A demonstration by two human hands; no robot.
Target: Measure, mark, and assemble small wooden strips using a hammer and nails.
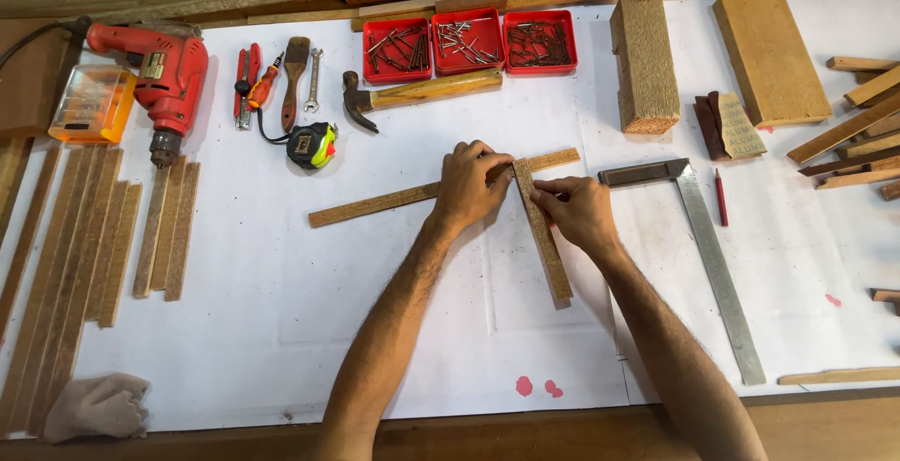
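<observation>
Wooden strips: long strip [375,204] and short strip [544,236] crossed, frame centre
Left hand [472,185]: pressed on crossing, fingers curled
Right hand [581,210]: pinching short strip
Try square [712,255]: right

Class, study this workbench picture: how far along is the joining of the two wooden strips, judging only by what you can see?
Done: tools are laid out and the long strip lies flat on the white sheet. In hand: the left hand and right hand press the short strip against it, forming a corner. Left: no fastening shows; the hammer and nail trays lie untouched.
</observation>
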